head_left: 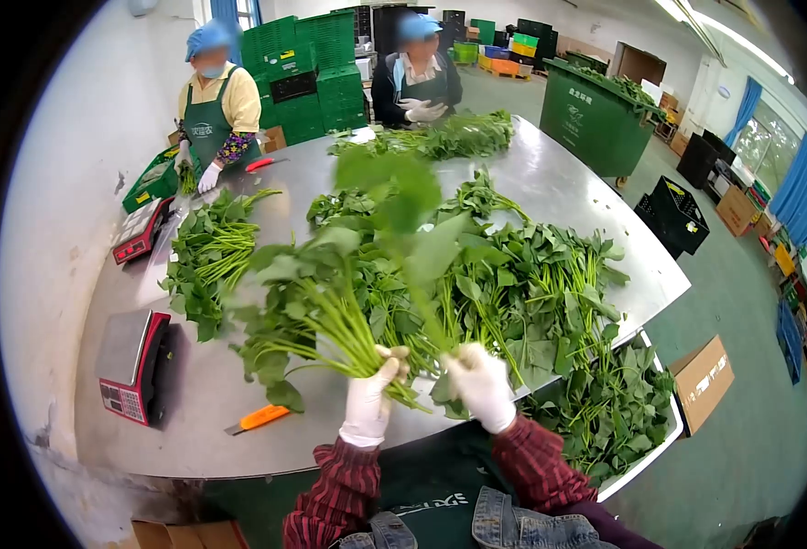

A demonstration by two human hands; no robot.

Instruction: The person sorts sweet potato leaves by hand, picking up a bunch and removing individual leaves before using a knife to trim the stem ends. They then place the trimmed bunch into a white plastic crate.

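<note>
My left hand (pixel 370 401), in a white glove, is wrapped round the lower stems of a bunch of leafy greens (pixel 328 316). The leaves of this bunch fan up and to the left. Beside it my right hand (pixel 481 388), also gloved, pinches a leafy stem (pixel 424 306); its large leaves are smeared by motion. Behind both hands, a pile of loose leafy greens (pixel 541 293) covers the middle of the metal table (pixel 211 448). To the left lies another bunch (pixel 211 261) with its stems pointing right. An orange-handled knife (pixel 261 418) rests near the table's front edge.
Two red scales (pixel 138 371) stand along the left side. A white bin (pixel 637 471) full of greens adjoins the table at right, near a cardboard box (pixel 704 384). Two co-workers (pixel 220 114) stand across the table. Behind are a green wheeled bin (pixel 595 123) and stacked green crates (pixel 335 82).
</note>
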